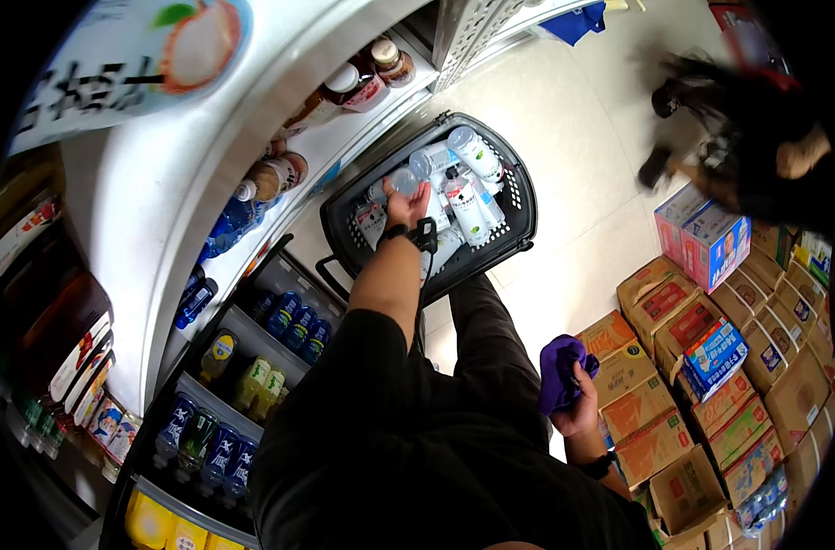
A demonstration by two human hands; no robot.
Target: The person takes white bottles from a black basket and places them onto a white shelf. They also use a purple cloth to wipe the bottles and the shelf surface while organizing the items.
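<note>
My left hand (408, 204) reaches down into a black plastic basket (520, 234). Its thumb and fingers are around the end of a clear plastic bottle (405, 180), partly hidden by the hand. Several white-labelled bottles lie jumbled beside it; one labelled bottle (464, 206) has a dark cap, and a can-like white container (474, 152) rests near the far rim. Off to the right, my right hand (577, 405) grips a bunched purple cloth (562, 371), held apart from the basket beside the stacked cartons.
Left of me stands a drinks cooler with a white shelf (335, 148) and dark tiered racks (252, 337) of bottles. Cardboard cartons (641, 405) are stacked at right, with an opened carton (689, 491) low down. Another person (727, 130) is at upper right, on the tiled floor (562, 137).
</note>
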